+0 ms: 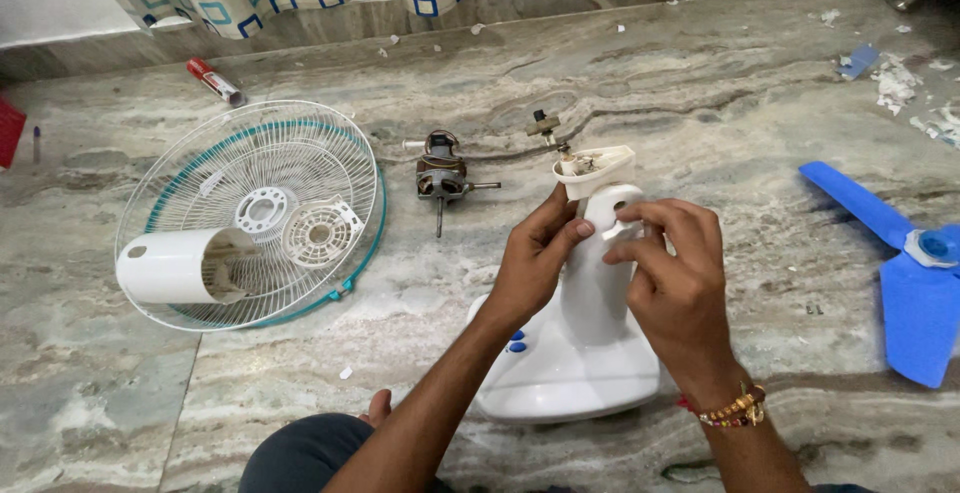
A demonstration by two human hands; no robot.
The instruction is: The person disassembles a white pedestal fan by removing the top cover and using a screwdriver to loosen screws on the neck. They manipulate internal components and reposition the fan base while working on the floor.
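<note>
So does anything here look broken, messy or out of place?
Yes: a table fan lies in pieces across the marble floor. The white wire grille, bare metal motor and blue plastic blade are scattered apart, while both hands grip the white stand's neck. Torn paper scraps litter the far corner.

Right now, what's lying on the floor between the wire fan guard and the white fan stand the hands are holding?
In the head view, the bare fan motor lies between the wire guard and the white stand.
</note>
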